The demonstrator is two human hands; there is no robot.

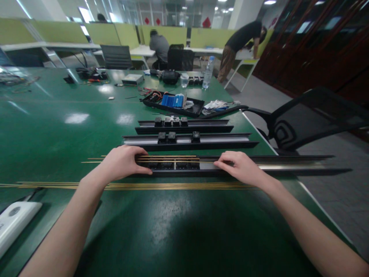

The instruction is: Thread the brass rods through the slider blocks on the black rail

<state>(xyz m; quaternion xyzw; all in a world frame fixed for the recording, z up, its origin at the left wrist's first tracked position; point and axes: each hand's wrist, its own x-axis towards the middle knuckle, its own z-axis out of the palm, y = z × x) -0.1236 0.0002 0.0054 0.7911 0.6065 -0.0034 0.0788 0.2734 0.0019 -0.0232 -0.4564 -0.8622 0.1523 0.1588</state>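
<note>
A long black rail [302, 163] lies across the green table, with several dark blocks inside its left half. Several thin brass rods [173, 158] run over those blocks. My left hand [123, 163] is curved over the rail's left part, thumb at the near side and fingers at the far side, with the rods passing under it; its grip on them is partly hidden. My right hand [238, 166] pinches the right end of one rod above the rail. Closer to me, a bundle of longer brass rods [178, 186] lies on the table.
Two shorter black rails [184, 146] [184, 129] lie beyond. Further back are a black tray [197, 109], gloves [216, 106] and a bottle [208, 73]. A white power strip [17, 221] is at left, a chair [314, 119] at right. Two people are in the background.
</note>
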